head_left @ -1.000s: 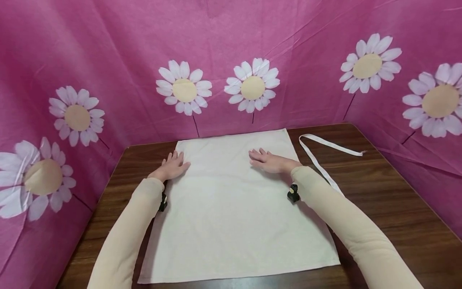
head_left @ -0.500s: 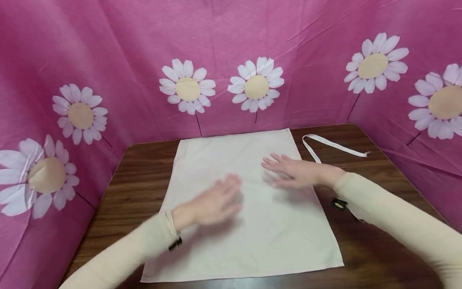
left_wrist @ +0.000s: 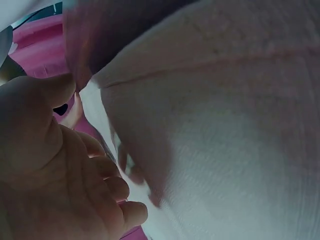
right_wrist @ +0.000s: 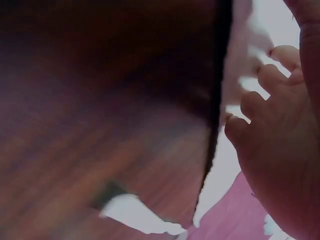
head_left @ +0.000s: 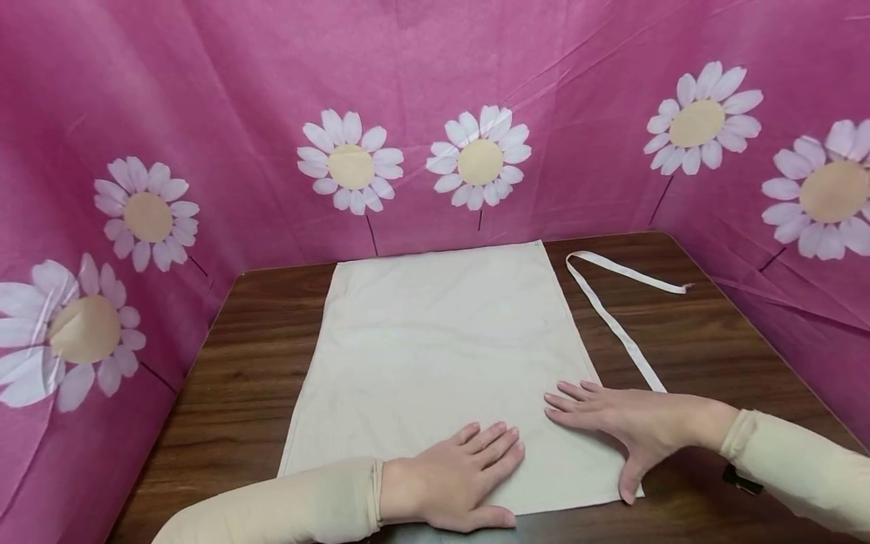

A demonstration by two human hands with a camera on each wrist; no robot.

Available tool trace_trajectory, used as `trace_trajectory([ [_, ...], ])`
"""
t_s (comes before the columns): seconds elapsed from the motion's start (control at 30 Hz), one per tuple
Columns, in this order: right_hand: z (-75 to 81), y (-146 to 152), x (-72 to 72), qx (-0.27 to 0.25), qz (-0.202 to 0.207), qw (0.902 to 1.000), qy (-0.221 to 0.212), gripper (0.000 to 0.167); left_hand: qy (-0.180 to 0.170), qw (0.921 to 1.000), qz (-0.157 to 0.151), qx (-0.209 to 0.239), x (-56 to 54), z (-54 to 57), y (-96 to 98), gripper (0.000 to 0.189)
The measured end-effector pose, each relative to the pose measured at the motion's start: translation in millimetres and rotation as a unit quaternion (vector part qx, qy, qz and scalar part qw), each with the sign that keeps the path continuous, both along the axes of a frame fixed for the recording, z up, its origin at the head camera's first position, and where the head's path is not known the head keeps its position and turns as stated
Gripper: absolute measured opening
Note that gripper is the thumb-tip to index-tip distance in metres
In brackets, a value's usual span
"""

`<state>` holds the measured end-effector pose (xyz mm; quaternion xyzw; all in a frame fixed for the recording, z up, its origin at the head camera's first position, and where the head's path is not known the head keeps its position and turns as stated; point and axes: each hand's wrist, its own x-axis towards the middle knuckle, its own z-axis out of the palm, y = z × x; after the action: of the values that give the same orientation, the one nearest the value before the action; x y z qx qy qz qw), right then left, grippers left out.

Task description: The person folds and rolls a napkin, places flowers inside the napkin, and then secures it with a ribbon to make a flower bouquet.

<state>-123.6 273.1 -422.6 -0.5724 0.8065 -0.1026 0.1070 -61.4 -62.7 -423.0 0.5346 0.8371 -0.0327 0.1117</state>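
A cream cloth point(head_left: 435, 340) lies spread on the table, with slight wrinkles across its middle. My left hand point(head_left: 455, 480) is over its near edge, palm down and fingers straight. At the near right corner is my right hand point(head_left: 628, 423), fingers stretched over the cloth's right side and thumb by the corner. In the left wrist view, my left hand point(left_wrist: 75, 175) appears beside the cloth point(left_wrist: 225, 135). My right hand point(right_wrist: 280, 145) reaches over the cloth's edge in the right wrist view. Neither hand grips anything. The cloth's near left corner is hidden behind the left sleeve.
A white ribbon point(head_left: 615, 326) lies bent on the dark wooden table point(head_left: 720, 332), right of the cloth. Its near end passes behind the right hand. A pink curtain point(head_left: 414, 68) with printed daisies borders the table at the back and sides.
Both hands have moved from the cloth's far half toward its near right corner. The left hand has crossed from the left edge to the near edge. The cloth stays in place.
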Motion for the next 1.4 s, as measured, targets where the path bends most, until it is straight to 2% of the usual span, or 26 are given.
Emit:
trace_trajectory([
  [0.17, -6.1, 6.8, 4.4, -0.002, -0.017, 0.9998, -0.002, 0.119, 0.032, 0.9992, -0.004, -0.026, 2.9, -6.3, 3.3, 0.082],
  [0.3, -8.7, 7.1, 4.7, -0.003, -0.027, 0.9996, -0.004, 0.116, 0.043, 0.9983, -0.010, -0.037, 4.2, -10.1, 3.2, 0.080],
  [0.53, -13.3, 7.7, 3.0, -0.039, -0.010, 0.9987, 0.030, 0.106, 0.047, 0.9985, -0.019, -0.020, 3.4, -11.7, 0.9, 0.075],
  [0.77, -14.9, 7.2, -1.0, -0.091, 0.014, 0.9949, 0.042, 0.078, 0.043, 0.9987, -0.025, -0.014, 1.8, -11.1, 0.4, 0.071],
  [0.97, -11.6, 8.0, -8.1, -0.119, 0.006, 0.9922, 0.036, 0.049, 0.053, 0.9976, -0.044, 0.003, -2.0, -8.3, 0.1, 0.060],
  [1.2, -0.8, 13.0, -15.7, -0.090, -0.028, 0.9953, 0.021, 0.032, 0.018, 0.9958, -0.069, 0.056, -7.1, -1.7, -1.9, 0.039],
  [1.4, 7.1, 13.4, -26.2, -0.131, -0.024, 0.9911, -0.001, 0.021, -0.011, 0.9941, -0.064, 0.087, -8.0, 0.5, -2.6, 0.030],
])
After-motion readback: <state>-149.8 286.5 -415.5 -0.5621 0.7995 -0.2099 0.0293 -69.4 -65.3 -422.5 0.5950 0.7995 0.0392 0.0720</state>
